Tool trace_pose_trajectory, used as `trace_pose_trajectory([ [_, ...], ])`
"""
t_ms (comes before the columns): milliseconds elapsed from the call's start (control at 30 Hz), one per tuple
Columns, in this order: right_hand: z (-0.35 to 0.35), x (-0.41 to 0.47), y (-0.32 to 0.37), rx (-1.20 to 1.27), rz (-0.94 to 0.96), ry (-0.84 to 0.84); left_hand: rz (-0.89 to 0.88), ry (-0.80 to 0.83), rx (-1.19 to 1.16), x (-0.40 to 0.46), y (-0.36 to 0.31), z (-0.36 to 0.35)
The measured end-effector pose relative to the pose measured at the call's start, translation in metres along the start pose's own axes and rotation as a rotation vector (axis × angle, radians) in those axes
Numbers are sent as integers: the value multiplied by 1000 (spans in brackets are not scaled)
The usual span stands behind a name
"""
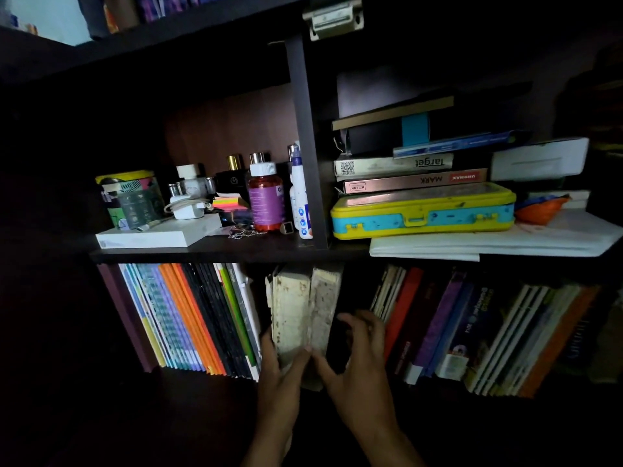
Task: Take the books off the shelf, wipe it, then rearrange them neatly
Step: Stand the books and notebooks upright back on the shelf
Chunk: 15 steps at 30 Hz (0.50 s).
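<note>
While wedged upright mid-row on the lower shelf [209, 377], two stained white books [303, 311]: left hand [281, 369] gripped them, right hand [359, 355] half-curled beside, holding nothing; dark gap rightward.

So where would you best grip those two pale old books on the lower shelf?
Probably from the front, clamping the pale books as one block at their lower sides. They stand upright with dark gaps on both sides, where the left hand and right hand fit; the shelf board blocks the top.

We note cream, brown-speckled books [303, 311] between fingers [354, 323]; orange, blue, black spines [188, 315] left of fingers; yellow-turquoise case [421, 214] above.
</note>
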State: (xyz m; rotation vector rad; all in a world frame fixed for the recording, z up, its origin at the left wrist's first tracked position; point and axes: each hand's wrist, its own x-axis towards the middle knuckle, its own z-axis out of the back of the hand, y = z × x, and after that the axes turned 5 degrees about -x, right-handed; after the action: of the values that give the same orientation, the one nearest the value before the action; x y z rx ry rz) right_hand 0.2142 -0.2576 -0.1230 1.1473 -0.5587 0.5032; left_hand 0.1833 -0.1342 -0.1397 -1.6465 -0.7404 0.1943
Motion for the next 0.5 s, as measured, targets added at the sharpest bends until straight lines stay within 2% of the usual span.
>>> trace_pose_trajectory([
  [100,0,1,2,147,-145,54,-16,29,-3,1,0,1],
  [300,7,5,-3,109,-42,80,8,153,37,-2,-6,7],
  [500,5,6,3,146,-33,141,-25,67,113,-1,-5,4],
])
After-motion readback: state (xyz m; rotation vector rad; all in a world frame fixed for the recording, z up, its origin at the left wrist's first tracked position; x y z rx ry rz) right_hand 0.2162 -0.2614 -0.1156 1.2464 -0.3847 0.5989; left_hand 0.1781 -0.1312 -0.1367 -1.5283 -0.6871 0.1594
